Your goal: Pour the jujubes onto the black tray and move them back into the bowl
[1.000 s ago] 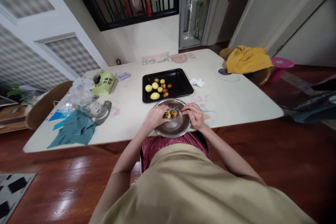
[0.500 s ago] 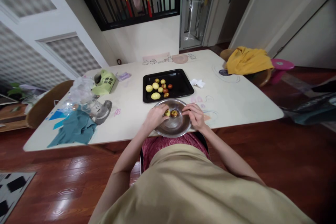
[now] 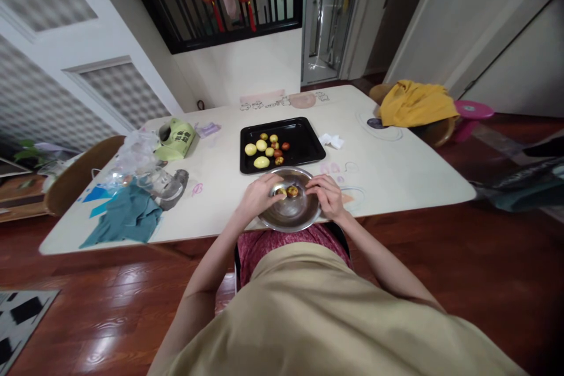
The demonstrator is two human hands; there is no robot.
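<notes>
A shiny metal bowl (image 3: pixel 293 216) stands at the near edge of the table, in front of me. My left hand (image 3: pixel 261 195) reaches over its left side, fingers closed around a small yellow-brown fruit (image 3: pixel 282 192) that looks like a jujube and is partly hidden. Beside it in the bowl lies a second brown-and-yellow fruit (image 3: pixel 292 191). At the right rim, my right hand (image 3: pixel 328 195) has its fingers curled over the bowl's edge. Just beyond the bowl, a black baking tray (image 3: pixel 304 144) carries several yellow, brown and red fruits (image 3: pixel 261 161) on its left half.
Crumpled white tissue (image 3: pixel 331 141) lies right of the tray. On the table's left are a green bag (image 3: pixel 178 140), clear plastic bags (image 3: pixel 132 155), a grey-and-clear object (image 3: pixel 174 188) and a teal cloth (image 3: pixel 127 217). A yellow cloth (image 3: pixel 416 104) drapes over a chair at right.
The fruit in my left hand has tilted or shifted slightly, and the left fingers have moved a little over it. My right hand keeps its place at the rim.
</notes>
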